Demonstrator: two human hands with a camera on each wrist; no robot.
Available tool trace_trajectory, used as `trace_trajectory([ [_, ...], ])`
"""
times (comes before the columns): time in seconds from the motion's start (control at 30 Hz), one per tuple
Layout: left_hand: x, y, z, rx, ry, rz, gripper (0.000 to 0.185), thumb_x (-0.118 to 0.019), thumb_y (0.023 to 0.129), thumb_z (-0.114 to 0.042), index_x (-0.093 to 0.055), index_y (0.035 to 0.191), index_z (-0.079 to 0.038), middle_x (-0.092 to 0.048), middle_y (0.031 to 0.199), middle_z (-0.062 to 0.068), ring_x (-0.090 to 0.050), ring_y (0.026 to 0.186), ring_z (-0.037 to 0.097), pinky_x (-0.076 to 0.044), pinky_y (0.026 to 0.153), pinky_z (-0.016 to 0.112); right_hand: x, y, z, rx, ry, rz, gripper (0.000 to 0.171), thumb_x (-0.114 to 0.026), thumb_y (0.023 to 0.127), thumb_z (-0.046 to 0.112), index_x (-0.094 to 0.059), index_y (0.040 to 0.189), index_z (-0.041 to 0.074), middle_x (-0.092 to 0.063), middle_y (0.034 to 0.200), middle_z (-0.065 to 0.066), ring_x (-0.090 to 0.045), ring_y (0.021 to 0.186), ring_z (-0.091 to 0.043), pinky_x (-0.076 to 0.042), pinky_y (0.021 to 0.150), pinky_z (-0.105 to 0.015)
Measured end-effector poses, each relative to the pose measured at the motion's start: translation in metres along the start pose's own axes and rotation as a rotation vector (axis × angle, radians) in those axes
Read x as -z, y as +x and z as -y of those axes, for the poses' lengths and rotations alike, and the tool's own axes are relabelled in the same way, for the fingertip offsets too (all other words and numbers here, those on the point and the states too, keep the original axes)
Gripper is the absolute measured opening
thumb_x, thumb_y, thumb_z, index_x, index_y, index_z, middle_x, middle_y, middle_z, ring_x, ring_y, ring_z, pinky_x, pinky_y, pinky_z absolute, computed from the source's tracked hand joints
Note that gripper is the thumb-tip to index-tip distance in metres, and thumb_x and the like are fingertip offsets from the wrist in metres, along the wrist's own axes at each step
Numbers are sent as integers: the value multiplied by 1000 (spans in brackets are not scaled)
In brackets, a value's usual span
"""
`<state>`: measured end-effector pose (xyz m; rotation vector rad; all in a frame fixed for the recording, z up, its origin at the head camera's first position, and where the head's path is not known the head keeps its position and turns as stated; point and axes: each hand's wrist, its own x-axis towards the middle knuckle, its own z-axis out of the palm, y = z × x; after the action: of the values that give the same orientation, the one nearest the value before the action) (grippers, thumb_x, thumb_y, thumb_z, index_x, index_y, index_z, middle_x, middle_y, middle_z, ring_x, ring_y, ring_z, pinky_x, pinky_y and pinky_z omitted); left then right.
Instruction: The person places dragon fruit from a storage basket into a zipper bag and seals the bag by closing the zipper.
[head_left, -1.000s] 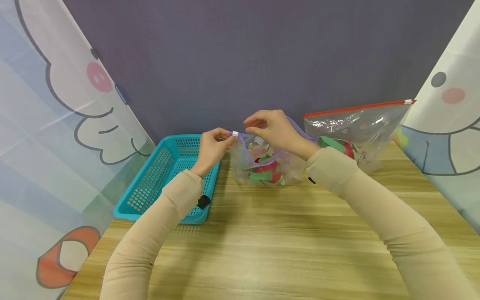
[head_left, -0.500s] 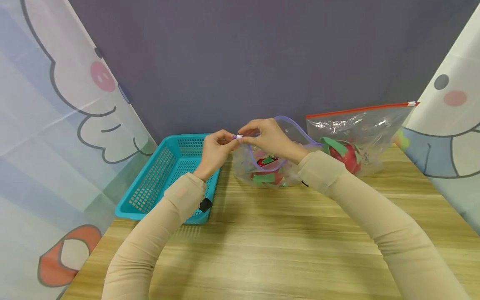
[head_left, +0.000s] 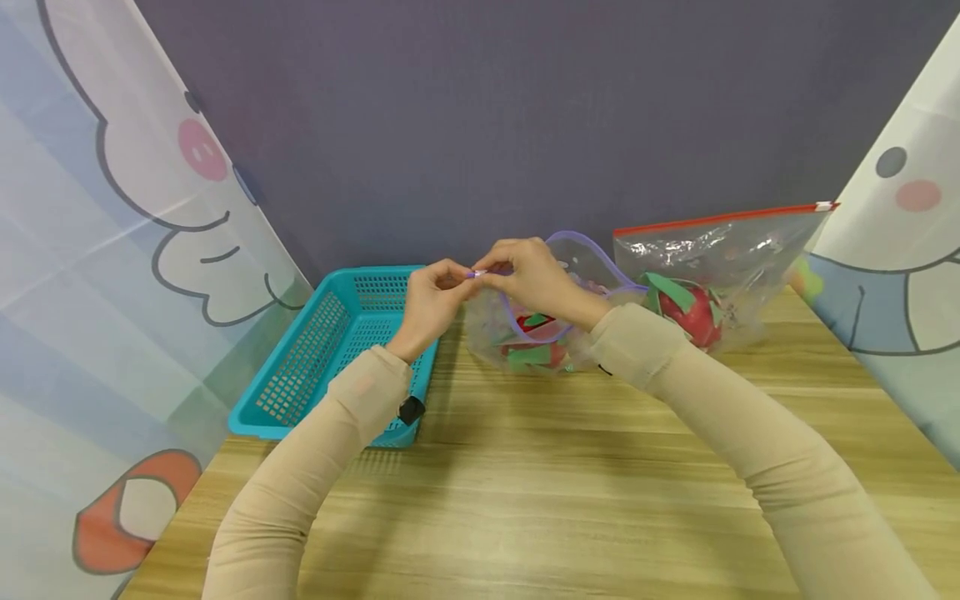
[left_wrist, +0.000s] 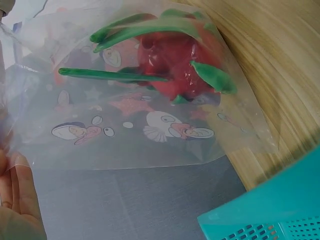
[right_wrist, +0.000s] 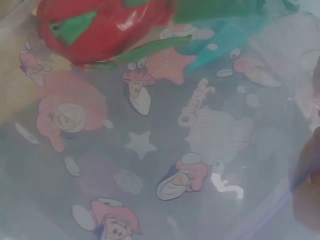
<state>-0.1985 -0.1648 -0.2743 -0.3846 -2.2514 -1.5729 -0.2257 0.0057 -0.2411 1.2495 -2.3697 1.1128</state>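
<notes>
A clear zip bag with a purple rim (head_left: 480,329) stands at the back middle of the table, its mouth gaping in a loop. Inside it lies a red dragon fruit (left_wrist: 172,60) with green scales, behind the printed plastic in the left wrist view. My left hand (head_left: 431,302) pinches the bag's left top corner. Right beside it, my right hand (head_left: 534,277) pinches the white slider (head_left: 480,272) on the purple zip, thumb and fingertips meeting there. The right wrist view looks through the bag's printed side at the fruit (right_wrist: 110,30).
Left of the bag sits a turquoise basket (head_left: 300,379) with lattice walls. To the right stands a second zip bag (head_left: 750,258) with a red zip along its top and another dragon fruit (head_left: 693,317) in it. A dark grey panel (head_left: 480,125) rises behind the table (head_left: 525,492).
My right hand has come left and down to the slider and now pinches it. The rim's loop has shifted and spread at the back. My left hand stays at the corner.
</notes>
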Motion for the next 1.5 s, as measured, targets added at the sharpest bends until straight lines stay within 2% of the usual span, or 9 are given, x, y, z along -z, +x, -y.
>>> trace_trajectory([
  [0.4, 4, 5, 1, -22, -28, 68, 14, -66, 84, -11, -66, 85, 3, -69, 87, 15, -67, 81, 27, -55, 74, 32, 4, 0, -2, 28, -39, 17, 15, -69, 82, 15, -72, 93, 7, -67, 85, -2, -60, 77, -14, -51, 75, -28],
  [0.63, 9, 5, 2, -1, -15, 69, 12, -67, 84, -11, -68, 85, 0, -70, 84, 7, -67, 78, 18, -54, 74, 31, 6, 2, 0, 37, -74, 61, 17, -69, 82, 18, -72, 94, 6, -67, 87, -2, -60, 77, -14, -49, 75, -28],
  [0.9, 12, 2, 6, 16, -43, 59, 10, -68, 83, -13, -67, 83, -4, -70, 82, 1, -66, 80, 17, -54, 77, 32, 10, 0, -3, 34, -104, 86, 19, -67, 84, 17, -70, 96, 4, -67, 88, -5, -60, 74, -16, -48, 72, -29],
  [1.17, 18, 0, 9, -8, 7, 71, 14, -66, 85, -17, -66, 90, -4, -70, 85, 8, -64, 81, 17, -52, 76, 37, 8, 3, -5, 35, -100, 88, 19, -66, 84, 16, -70, 96, 2, -67, 89, -8, -61, 73, -17, -51, 69, -28],
  [1.33, 15, 0, 1, -15, 53, 120, 18, -65, 86, -17, -65, 101, -6, -69, 95, 10, -64, 86, 15, -52, 79, 33, 10, 3, -4, -3, -114, 98, 19, -67, 84, 17, -70, 97, 2, -67, 91, -7, -61, 73, -17, -51, 67, -28],
  [1.4, 13, 0, -7, -14, 41, 140, 18, -64, 86, -15, -66, 101, -4, -68, 96, 13, -65, 88, 21, -52, 78, 31, 11, 1, -4, -8, -116, 95, 18, -67, 83, 15, -70, 96, 3, -67, 91, -7, -61, 74, -17, -51, 67, -28],
  [1.5, 12, -1, -13, -23, 23, 143, 13, -64, 86, -12, -66, 94, -2, -70, 91, 14, -63, 80, 25, -47, 66, 28, 10, -1, -4, 15, -110, 84, 16, -68, 83, 14, -70, 94, 2, -68, 90, -7, -62, 74, -17, -52, 67, -28],
])
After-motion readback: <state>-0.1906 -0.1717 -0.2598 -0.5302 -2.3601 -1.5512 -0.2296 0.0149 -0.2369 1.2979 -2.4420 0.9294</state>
